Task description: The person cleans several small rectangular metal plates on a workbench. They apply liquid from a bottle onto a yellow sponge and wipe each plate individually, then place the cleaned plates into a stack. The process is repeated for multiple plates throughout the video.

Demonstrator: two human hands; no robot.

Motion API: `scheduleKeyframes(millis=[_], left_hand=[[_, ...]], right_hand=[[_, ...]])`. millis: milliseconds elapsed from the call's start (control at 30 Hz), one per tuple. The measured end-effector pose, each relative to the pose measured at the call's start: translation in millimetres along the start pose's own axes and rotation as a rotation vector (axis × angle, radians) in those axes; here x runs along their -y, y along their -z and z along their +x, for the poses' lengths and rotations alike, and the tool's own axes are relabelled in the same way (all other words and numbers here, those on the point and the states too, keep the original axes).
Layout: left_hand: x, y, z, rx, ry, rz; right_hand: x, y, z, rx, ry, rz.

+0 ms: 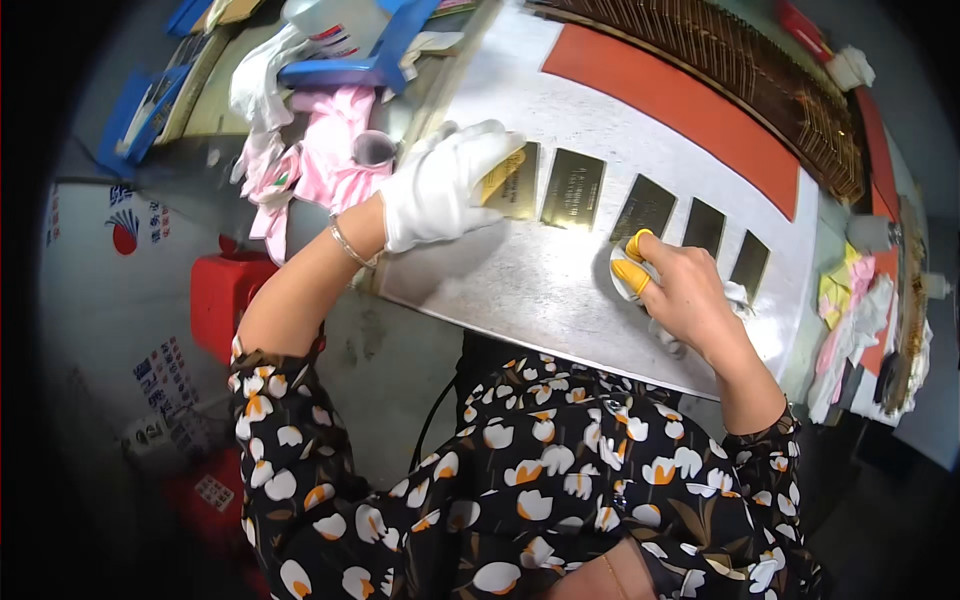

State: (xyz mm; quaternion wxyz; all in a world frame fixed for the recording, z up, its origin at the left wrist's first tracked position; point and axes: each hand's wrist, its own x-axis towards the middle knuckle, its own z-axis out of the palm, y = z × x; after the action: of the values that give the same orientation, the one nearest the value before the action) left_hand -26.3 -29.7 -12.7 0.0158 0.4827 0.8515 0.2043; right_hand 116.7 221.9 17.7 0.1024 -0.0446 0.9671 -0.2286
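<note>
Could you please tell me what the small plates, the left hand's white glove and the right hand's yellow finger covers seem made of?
Small plates: probably metal, brassy, with a reflective sheen. White glove: apparently fabric, matte, softly creased. Yellow finger covers: possibly rubber, smooth-looking, snugly fitted.

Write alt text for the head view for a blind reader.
A person's left hand in a white glove and right hand in yellow finger cots are at the first and third, from the left, of five dark golden metal plates lined up on a whitish tabletop. An orange strip lies beyond.
</note>
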Motion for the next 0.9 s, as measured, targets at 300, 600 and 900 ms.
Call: scheduleKeyframes(millis=[300,600,900], left_hand=[[-53.0,-12.0,48.0,0.012,0.047,-0.004],[-166.4,-108.1,156.1,0.046,-0.222,0.165],[-170.5,-122.4,162.6,0.104,-0.166,0.188]], right_hand=[[-85.4,29.1,-84.3,-0.331,-0.376,-0.025],[-151.5,28.6,-36.6,-0.419,-0.388,-0.177],[-151.7,28.0,-23.3,-0.350,-0.508,-0.058]])
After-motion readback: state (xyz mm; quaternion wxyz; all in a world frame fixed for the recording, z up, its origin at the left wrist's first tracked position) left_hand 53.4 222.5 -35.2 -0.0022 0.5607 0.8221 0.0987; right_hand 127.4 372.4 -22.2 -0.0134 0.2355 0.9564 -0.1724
